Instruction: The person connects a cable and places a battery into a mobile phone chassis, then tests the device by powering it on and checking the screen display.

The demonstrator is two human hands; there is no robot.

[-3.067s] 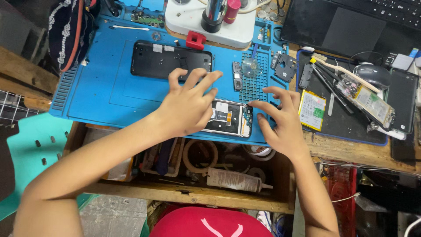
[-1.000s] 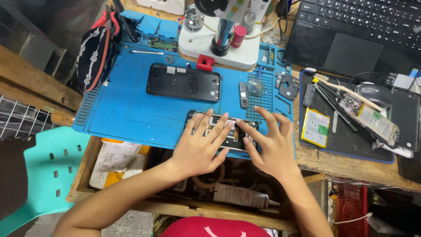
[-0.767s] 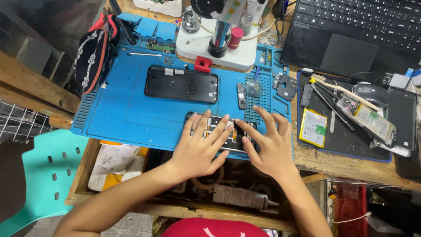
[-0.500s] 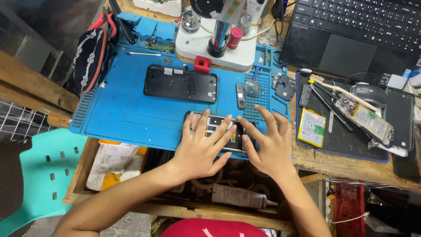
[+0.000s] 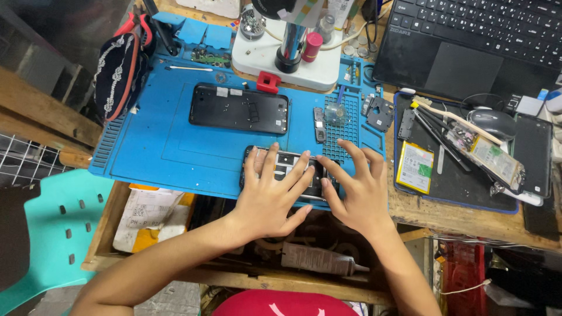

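An opened phone (image 5: 291,171) is lain crosswise at the blue mat's (image 5: 175,146) near edge. It is pressed under the left hand (image 5: 270,199) and right hand (image 5: 360,193), fingers spread flat, nothing gripped; the left covers more.

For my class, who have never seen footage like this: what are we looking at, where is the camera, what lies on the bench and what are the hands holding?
The single picture comes from a camera worn on a person's head, looking down at a workbench. No machine: just two bare hands. The left hand and right hand press flat on an opened phone lying on a blue work mat. Neither hand has closed a grip around it. Above it lies a black phone panel. Further right sit a yellow-edged battery on a dark mat and a laptop.
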